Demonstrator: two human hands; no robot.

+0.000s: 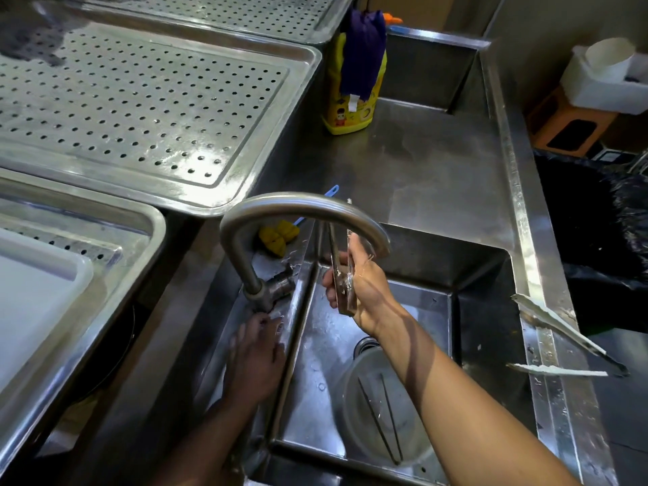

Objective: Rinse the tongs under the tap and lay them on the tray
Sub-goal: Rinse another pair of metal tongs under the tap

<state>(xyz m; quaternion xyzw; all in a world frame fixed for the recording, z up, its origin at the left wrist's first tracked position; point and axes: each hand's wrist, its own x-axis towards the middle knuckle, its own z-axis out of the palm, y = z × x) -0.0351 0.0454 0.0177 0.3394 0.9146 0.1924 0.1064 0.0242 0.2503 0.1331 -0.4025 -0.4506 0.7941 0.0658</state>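
At the far left a white tub [35, 292], cut off by the frame edge, sits inside one of three perforated steel trays [140, 110] that fill the left side of the counter. The left hand [256, 359] reaches to the base of the tap [298, 205]. It is dark and blurred, so it is unclear whether its fingers grip the lever or only touch it. Behind the tap lies a yellow brush [278, 236], partly hidden by the spout. Under the spout's mouth, above the sink [484, 292], the right hand [368, 292] is clamped around the tongs [342, 292]. These are plain bright steel, held upright with the two arms pressed nearly together, wet and glinting, and their upper ends pass behind the spout. Down in the basin a clear container [368, 398] holds a thin dark pair [377, 419], hard to make out through the plastic. On the sink's right rim lies another steel pair [557, 324], arms spread toward the basin. In all there are three pairs and two hands, which are apart from each other.
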